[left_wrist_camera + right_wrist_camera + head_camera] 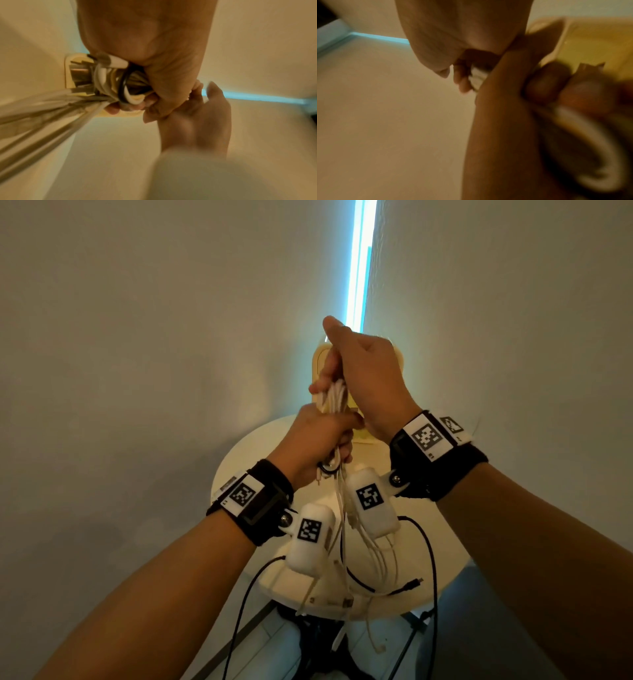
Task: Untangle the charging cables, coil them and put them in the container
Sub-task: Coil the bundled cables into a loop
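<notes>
Both hands are raised above the table, holding one bundle of white charging cables [334, 398] with a black cable [429, 546] among them. My left hand [318, 440] grips the bundle's lower part; in the left wrist view its fingers [113, 110] curl round the looped cables [102, 78]. Just above, my right hand [363, 371] grips the top of the bundle, and its fingers [462, 82] pinch white strands [477, 77]. Loose ends hang down to the table. The yellowish container [318, 361] stands behind the hands, mostly hidden.
A round white table [239, 460] stands in a wall corner below the hands. The black cable's plug [416, 581] and white plugs [347, 603] lie near its front edge. Some cables hang over that edge toward the tiled floor [270, 642].
</notes>
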{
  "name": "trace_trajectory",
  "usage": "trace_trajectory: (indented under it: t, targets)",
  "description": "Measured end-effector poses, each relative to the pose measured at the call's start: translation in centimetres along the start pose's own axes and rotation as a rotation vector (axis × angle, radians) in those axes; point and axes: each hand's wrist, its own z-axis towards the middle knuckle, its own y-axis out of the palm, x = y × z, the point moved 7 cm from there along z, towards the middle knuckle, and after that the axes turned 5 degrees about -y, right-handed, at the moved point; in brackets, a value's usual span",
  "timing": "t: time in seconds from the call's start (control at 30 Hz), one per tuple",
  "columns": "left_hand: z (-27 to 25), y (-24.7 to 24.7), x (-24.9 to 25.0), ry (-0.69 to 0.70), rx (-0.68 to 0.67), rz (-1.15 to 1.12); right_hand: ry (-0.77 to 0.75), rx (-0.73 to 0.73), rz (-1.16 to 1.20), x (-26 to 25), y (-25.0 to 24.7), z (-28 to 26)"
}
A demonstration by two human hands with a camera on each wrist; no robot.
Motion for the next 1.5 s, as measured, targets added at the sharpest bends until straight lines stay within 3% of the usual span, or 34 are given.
trace_trajectory:
  t: [0.1, 0.2, 0.3, 0.57, 0.73, 0.83, 1.1, 1.2, 1.5]
  targets:
    - [0.3, -1.3, 0.6, 0.006, 0.052, -0.082, -0.041, -0.111, -0.094, 0.5, -0.3, -0.5]
    - [0.2, -1.6, 2.0, 0.080, 0.060, -0.098, 0.087, -0.257, -0.170, 3.9, -0.2, -2.0]
    - [0.5, -1.4, 2.4, 0.071, 0.065, -0.140, 0.250, -0.363, 0.012, 6.8, 0.0, -3.5]
    - [-0.2, 0.3, 3.1, 0.155, -0.022, -0.153, 0.380, -0.508, 0.393, 6.8, 0.6, -6.1]
    - [-0.4, 0.8, 3.6, 0.202, -0.116, -0.127, 0.453, -0.604, 0.275, 7.1, 0.7, -7.1]
    - [-0.4, 0.7, 3.6, 0.211, -0.143, -0.035, 0.429, -0.685, 0.069, 7.0, 0.5, -7.3]
    - [0.6, 0.6, 4.1, 0.063, -0.266, -0.139, 0.423, -0.519, -0.119, 8.1, 0.2, -6.0]
    - [1.1, 0.5, 3.8, 0.050, -0.209, -0.104, 0.397, -0.450, -0.112, 8.9, 0.5, -5.5]
    - [1.8, 0.9, 3.6, 0.099, -0.034, -0.129, 0.390, -0.439, -0.146, 9.9, 0.1, -4.9]
